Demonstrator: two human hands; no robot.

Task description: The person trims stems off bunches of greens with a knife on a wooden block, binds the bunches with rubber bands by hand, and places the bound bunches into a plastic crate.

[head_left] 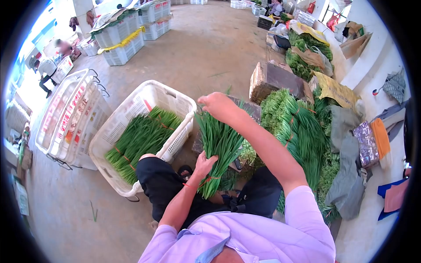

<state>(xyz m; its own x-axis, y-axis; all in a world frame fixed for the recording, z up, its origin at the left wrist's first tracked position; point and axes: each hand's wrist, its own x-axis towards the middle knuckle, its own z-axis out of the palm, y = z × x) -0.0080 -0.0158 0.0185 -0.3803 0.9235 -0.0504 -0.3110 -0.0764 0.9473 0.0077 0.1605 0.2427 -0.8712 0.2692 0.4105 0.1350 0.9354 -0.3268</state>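
My left hand is wrapped round the lower part of a bundle of long green stalks, just above a red band. My right hand is at the top end of the bundle, its fingers bent together; what they hold, if anything, is too small to tell. Left of the bundle stands a white plastic basket, in which banded green bundles lie. To my right is a large heap of green stalks, some tied with red bands.
Stacked white baskets stand at the left, and more crates further back. A brown box sits ahead on the right. Bags and cloths lie along the right wall. Other people sit in the background.
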